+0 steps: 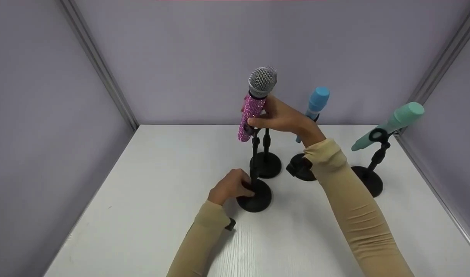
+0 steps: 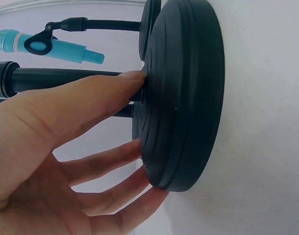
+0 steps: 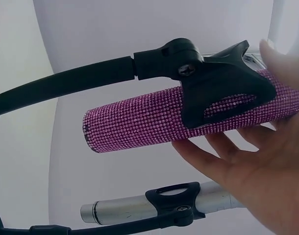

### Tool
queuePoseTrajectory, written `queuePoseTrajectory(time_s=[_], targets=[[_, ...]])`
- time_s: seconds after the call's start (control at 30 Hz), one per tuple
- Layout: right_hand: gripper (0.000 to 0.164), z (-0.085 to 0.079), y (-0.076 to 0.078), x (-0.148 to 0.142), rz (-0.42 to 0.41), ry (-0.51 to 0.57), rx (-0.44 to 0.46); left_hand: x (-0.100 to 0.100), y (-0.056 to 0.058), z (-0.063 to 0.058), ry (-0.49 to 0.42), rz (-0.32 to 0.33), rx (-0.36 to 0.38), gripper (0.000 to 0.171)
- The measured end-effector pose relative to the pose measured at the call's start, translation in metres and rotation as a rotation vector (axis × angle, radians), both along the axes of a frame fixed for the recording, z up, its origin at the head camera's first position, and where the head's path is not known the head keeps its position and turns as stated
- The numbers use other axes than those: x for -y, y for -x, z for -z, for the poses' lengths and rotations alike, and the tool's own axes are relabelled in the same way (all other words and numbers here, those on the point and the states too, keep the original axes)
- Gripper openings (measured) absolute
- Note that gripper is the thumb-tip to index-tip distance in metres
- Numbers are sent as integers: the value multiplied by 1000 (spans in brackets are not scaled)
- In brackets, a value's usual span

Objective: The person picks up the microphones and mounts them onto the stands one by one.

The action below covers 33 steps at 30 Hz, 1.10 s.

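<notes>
White woodgrain table (image 1: 142, 200), enclosed by plain lilac partition walls (image 1: 181, 57). Four desktop stands are present. On the nearest stand, the pink microphone (image 1: 249, 117) sits in the black clip (image 3: 218, 93), its long axis near upright and tilted slightly, silver mesh head uppermost. The right hand (image 1: 283, 117) is on its right side at clip height; the wrist view shows the fingers (image 3: 223, 152) curled under the rhinestone-studded barrel, thumb at the far side, so the hand grips the body just beside the clip. The left hand (image 1: 231, 186) is at the round base (image 1: 255, 198) of that stand, directly below the microphone; its fingers are spread, tips against the rim and thumb (image 2: 90, 103) lying along the stem where it meets the disc. The base is matte black, ribbed in concentric rings, apparently rubber-coated. Behind stands a second stand holding a smooth silver microphone (image 3: 139, 208). To the right, apart from both hands, the blue microphone (image 1: 315, 105) and the teal microphone (image 1: 396, 123), both smooth plastic, sit in their own clips.
</notes>
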State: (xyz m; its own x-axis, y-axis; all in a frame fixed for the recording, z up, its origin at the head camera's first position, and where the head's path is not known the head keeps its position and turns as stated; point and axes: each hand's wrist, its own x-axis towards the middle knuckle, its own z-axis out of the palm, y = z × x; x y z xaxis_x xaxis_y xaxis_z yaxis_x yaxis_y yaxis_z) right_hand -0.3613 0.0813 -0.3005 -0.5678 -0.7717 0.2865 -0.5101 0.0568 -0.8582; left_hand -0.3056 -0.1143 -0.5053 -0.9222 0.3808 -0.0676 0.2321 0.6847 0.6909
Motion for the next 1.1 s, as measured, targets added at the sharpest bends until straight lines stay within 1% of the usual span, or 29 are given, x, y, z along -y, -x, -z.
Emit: queuePoseTrajectory(time_s=[0.1, 0.17, 0.23, 0.37, 0.47, 0.6, 0.77, 0.9, 1.1], targets=[[69, 1, 1, -2, -31, -33, -57, -1, 0, 0, -6, 3, -1, 17], [71, 0, 1, -4, -35, -61, -93, -1, 0, 0, -10, 0, 1, 16], [71, -2, 0, -5, -32, -80, -111, -1, 1, -1, -11, -3, 5, 16], [71, -4, -1, -5, 0, -123, -124, 0, 1, -1, -9, -6, 5, 16], [74, -6, -3, -5, 41, -154, -118, 1, 1, -1, 0, -4, 7, 17], [73, -7, -4, -4, 74, -152, -99, 2, 1, 0, 9, -12, 18, 19], [67, -6, -2, -3, 86, -133, -116, 3, 1, 1, 15, -27, 29, 21], [61, -6, -1, -2, 80, -122, -128, 3, 1, 1, 15, -26, 29, 20], [59, -6, 1, -2, 94, -138, -125, 3, 1, 0, 5, -20, 36, 18]])
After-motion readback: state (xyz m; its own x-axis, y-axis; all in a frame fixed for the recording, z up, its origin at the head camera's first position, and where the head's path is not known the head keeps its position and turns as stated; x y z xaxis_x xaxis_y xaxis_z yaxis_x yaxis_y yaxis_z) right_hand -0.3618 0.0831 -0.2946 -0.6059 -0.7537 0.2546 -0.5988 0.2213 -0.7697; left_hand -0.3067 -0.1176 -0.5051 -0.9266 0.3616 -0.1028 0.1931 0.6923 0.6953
